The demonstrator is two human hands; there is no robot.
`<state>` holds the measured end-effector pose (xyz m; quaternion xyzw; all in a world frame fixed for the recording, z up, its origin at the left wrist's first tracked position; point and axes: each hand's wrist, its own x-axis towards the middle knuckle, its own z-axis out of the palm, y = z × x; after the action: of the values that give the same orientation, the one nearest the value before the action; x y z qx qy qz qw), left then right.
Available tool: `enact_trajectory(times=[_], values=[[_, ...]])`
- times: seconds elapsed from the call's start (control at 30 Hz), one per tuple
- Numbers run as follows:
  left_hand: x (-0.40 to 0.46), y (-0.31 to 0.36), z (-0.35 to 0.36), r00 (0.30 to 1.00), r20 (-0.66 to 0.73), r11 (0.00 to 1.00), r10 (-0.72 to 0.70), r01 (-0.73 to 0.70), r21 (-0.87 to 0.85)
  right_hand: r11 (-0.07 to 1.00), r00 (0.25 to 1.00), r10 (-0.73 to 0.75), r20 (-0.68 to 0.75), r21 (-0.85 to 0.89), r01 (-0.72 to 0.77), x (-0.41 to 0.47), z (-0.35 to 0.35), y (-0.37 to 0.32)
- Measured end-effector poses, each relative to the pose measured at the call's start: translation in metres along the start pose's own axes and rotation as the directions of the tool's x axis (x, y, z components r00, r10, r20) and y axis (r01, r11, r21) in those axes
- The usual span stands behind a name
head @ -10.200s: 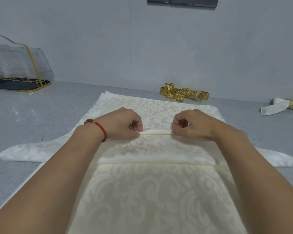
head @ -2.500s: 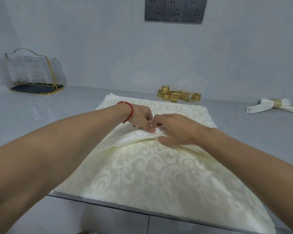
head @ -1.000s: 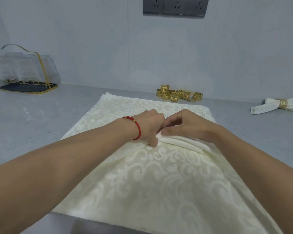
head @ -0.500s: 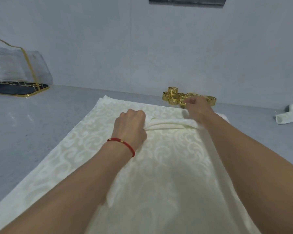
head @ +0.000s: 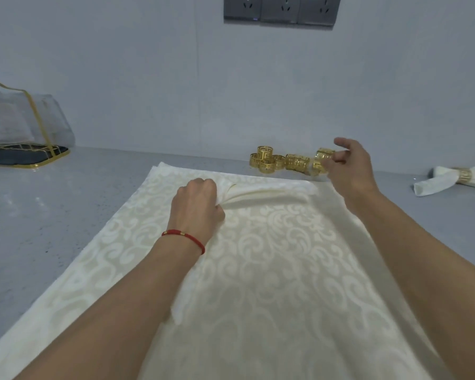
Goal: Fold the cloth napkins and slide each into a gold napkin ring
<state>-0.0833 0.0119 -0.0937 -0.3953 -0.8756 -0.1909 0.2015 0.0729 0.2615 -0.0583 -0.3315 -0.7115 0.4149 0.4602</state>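
Observation:
A folded cream napkin (head: 269,195) lies as a narrow bundle across a flat cream damask cloth (head: 272,270) on the grey counter. My left hand (head: 198,207), with a red bracelet at the wrist, grips the bundle's left end in a fist. Behind the cloth, by the wall, sits a cluster of gold napkin rings (head: 274,161). At the cluster's right end my right hand (head: 346,165) pinches one gold ring (head: 325,154) between thumb and fingers, slightly raised.
A finished napkin (head: 439,182) in its gold ring (head: 464,175) lies at the far right. A clear holder with gold trim (head: 25,127) stands at the back left. Grey wall sockets (head: 283,8) are above. The counter (head: 52,215) shows left of the cloth.
My right hand has let go of the napkin bundle, moved back to the ring cluster and picked up a ring. My left hand keeps hold of the gathered napkin.

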Motion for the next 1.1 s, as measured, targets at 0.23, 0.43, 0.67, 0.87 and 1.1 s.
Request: enact_trajectory(times=[0.23, 0.43, 0.67, 0.87, 1.1], values=[[-0.006, 0.007, -0.01, 0.999, -0.053, 0.998, -0.012, 0.009, -0.064, 0.96, 0.99, 0.103, 0.1, 0.251, -0.125, -0.062, -0.064, 0.008], [-0.006, 0.009, -0.013, 0.999, -0.047, 0.997, 0.009, -0.012, -0.072, 0.929, 0.941, 0.212, 0.264, 0.245, -0.278, -0.079, -0.074, 0.017], [-0.007, 0.012, -0.013, 0.999, 0.014, 0.994, 0.052, -0.051, -0.095, 0.938, 0.932, 0.163, 0.323, 0.242, -0.248, -0.08, -0.069, 0.018], [-0.011, 0.015, -0.015, 0.992, 0.032, 0.979, 0.118, -0.111, -0.17, 0.977, 0.9, 0.055, 0.433, 0.163, -0.139, -0.087, -0.069, 0.016], [-0.015, 0.016, -0.013, 0.972, -0.006, 0.943, 0.236, -0.23, -0.241, 0.987, 0.869, -0.073, 0.489, -0.093, 0.135, -0.102, -0.062, -0.004]])
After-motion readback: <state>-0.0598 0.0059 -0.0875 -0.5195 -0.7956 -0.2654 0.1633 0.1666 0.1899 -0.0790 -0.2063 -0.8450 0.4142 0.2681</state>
